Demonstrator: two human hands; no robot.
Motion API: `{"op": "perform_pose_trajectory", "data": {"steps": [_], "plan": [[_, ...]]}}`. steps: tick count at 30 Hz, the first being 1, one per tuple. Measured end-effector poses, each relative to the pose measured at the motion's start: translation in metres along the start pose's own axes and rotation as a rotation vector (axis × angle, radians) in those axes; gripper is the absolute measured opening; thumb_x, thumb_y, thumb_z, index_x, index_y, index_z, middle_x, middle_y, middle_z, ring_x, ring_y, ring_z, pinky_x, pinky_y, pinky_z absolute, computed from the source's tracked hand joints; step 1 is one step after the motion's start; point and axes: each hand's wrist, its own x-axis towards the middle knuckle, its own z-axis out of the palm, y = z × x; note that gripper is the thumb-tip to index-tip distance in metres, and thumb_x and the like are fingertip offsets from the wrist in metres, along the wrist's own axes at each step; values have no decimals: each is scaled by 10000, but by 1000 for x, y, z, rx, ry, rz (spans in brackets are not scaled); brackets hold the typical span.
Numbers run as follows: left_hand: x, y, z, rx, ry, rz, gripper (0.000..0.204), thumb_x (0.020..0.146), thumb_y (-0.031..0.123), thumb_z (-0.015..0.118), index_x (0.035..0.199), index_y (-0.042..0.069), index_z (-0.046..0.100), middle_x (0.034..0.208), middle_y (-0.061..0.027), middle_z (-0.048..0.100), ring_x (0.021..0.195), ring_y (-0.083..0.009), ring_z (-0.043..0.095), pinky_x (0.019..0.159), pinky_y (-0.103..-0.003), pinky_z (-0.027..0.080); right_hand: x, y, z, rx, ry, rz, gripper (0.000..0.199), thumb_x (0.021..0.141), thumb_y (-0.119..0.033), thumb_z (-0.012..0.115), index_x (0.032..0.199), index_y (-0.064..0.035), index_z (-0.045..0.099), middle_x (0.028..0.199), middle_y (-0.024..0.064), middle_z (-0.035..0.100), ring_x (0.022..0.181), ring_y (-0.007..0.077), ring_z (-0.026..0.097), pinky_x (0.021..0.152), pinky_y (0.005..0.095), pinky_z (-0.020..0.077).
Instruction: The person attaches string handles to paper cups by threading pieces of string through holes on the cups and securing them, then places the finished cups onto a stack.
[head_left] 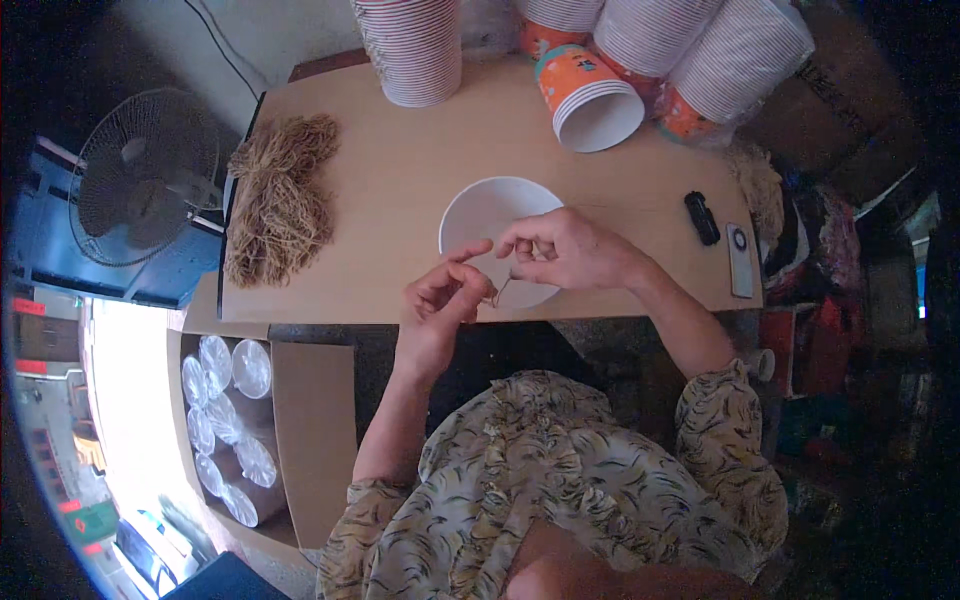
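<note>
Over the near rim of a white paper bowl [480, 215], my two hands face each other. My left hand [438, 308] pinches a thin brownish strand [501, 290] between thumb and fingertips. My right hand [575, 250] has its thumb and fingers drawn together on the strand's other end. The strand looks like twine, though it is too small to be sure. A bundle of tan twine [283, 205] lies at the left of the table.
Tall stacked paper cups [412, 50] stand at the back of the cardboard-covered table [390, 190]. Orange paper bowls [590, 98] lie stacked beside bagged ones. On the right lie a black object [702, 218] and a white device [740, 262]. Left are a fan [145, 180] and a carton [315, 430] of wrapped stacks.
</note>
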Motion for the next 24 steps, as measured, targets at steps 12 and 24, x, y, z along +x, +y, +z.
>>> {"op": "perform_pose_trajectory", "data": {"steps": [12, 24], "plan": [[29, 16, 19, 68, -15, -68, 174, 998, 161, 616, 1090, 14, 629, 1326, -145, 576, 1081, -180, 622, 775, -282, 554, 12, 16, 10, 170, 106, -201, 162, 850, -92, 723, 991, -15, 704, 721, 35, 645, 701, 81, 590, 667, 297, 508], [75, 1, 11, 349, -186, -85, 252, 1026, 203, 577, 1069, -23, 680, 904, -31, 689, 889, -109, 645, 866, -279, 539, 5, 28, -11, 353, 222, -52, 68, 952, -67, 602, 980, -8, 583, 823, -1, 630, 735, 44, 600, 658, 216, 494]]}}
